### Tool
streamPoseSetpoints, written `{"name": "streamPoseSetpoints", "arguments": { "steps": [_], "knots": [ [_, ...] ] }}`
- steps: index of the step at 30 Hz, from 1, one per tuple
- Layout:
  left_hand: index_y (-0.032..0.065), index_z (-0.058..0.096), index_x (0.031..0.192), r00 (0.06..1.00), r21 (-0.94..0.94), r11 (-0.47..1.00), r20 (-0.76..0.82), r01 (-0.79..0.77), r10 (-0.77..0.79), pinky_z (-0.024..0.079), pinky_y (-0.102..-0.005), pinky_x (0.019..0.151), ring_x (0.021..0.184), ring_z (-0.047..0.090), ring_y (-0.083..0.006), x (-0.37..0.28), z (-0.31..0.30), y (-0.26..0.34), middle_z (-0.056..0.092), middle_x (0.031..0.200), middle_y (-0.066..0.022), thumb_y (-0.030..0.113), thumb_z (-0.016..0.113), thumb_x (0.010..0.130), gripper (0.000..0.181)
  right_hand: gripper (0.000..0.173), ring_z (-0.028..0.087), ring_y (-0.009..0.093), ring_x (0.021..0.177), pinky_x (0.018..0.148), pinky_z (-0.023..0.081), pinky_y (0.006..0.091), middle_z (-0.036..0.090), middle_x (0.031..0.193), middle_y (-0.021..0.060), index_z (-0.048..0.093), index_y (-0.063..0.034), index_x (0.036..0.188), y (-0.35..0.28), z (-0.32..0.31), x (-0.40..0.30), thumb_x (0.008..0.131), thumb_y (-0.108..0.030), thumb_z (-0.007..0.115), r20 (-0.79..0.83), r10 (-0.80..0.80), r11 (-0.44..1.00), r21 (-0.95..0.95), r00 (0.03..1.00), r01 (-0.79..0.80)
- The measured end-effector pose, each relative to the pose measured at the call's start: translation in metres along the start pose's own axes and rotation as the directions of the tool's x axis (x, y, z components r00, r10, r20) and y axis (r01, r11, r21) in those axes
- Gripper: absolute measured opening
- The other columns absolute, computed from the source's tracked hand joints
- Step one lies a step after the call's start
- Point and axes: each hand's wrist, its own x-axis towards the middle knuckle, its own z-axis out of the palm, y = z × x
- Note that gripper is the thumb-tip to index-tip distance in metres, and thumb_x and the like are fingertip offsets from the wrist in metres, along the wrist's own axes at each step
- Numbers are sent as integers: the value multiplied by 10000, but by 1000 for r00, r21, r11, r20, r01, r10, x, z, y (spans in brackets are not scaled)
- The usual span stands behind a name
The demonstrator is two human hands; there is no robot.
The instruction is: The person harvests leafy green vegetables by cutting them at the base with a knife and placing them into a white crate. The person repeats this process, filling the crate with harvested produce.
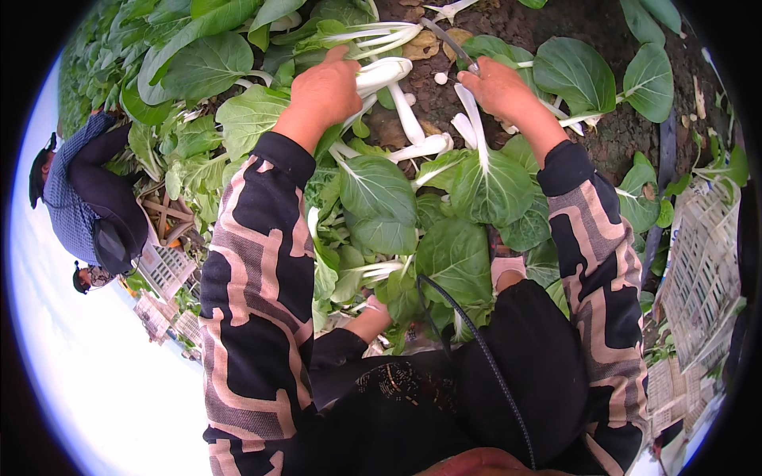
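Observation:
My left hand (327, 83) grips a bok choy (384, 74) by its white base, with the cut end pointing right. Just beyond its extended finger lies another pale-stemmed bok choy (390, 37); I cannot tell whether the finger touches it. My right hand (500, 86) is closed around the handle of a narrow curved knife (446, 38), most of the handle hidden in the fist. The blade reaches up and left over the soil, its tip near that second plant's base. Between my hands lie loose white stalks (408, 116) and a large detached leaf (491, 184).
Uncut leafy greens (202, 68) fill the upper left. A crouching person (98, 184) works at far left near a white plastic crate (169, 268). Another white crate (702, 268) stands at right, beside a black hose (667, 149). Leaves cover the ground around my feet.

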Motion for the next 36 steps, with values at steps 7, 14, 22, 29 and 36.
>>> {"name": "streamPoseSetpoints", "arguments": {
  "steps": [7,14,22,29,36],
  "knots": [
    [106,602,1115,998,-142,990,52,-24,32,454,-367,881,1045,560,-281,-13,38,-1,453,1305,-75,156,672,609,513,426,556,433,873,771,439,463,583,895,293,514,55,946,4,6,3,880,-365,486,31,-48,998,-35,998,49],
    [92,613,1083,993,-211,976,97,-52,74,460,-376,868,1025,565,-285,-20,25,13,508,1225,-90,175,668,611,482,410,566,430,895,791,451,450,588,934,293,511,70,963,2,9,9,877,-330,503,73,17,1000,10,997,-18],
    [39,571,1156,995,-317,947,-95,-58,29,424,-343,925,1116,526,-299,-16,2,18,389,1381,-128,198,669,574,612,384,574,420,895,795,457,449,594,939,285,512,60,987,2,10,10,867,-305,521,83,12,998,-60,997,-7],
    [74,603,1100,972,-218,954,155,208,-176,455,-365,883,1063,559,-281,13,12,5,530,1211,-135,239,678,607,526,406,541,447,900,785,424,466,573,937,293,478,58,984,8,7,6,867,-330,506,148,-25,996,-83,989,38],
    [45,599,1060,997,-320,944,22,83,-80,460,-375,857,995,573,-308,-56,18,-6,561,1113,-126,147,655,613,462,402,573,397,849,759,444,436,596,879,251,501,38,933,-1,-6,-26,835,-348,553,101,66,977,197,993,-85]
  ]
}}
